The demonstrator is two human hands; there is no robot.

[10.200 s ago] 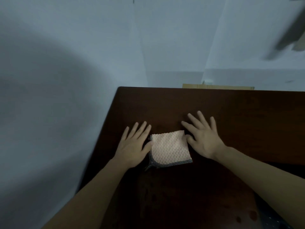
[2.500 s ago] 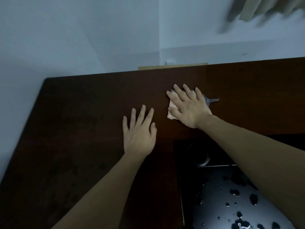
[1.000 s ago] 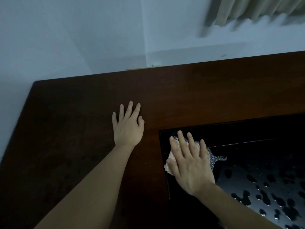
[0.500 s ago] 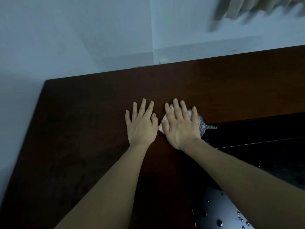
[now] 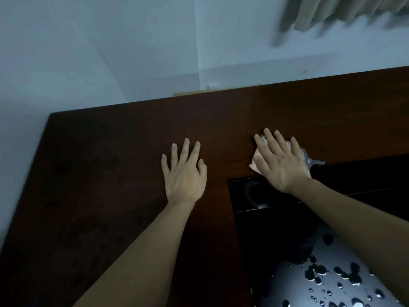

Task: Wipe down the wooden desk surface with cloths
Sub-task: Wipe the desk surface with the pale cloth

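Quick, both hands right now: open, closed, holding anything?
Left hand: open, flat on the desk, holding nothing.
Right hand: open, palm pressing the cloth onto the desk.

Desk (image 5: 110, 185) dark brown; cloth (image 5: 256, 159) peach, grey mesh edge; panel (image 5: 276, 229) black.

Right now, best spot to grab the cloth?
Take the cloth at its grey mesh corner poking out to the right of the right hand, coming from the right. The rest lies flat under the palm on the desk; that corner is the only free edge.
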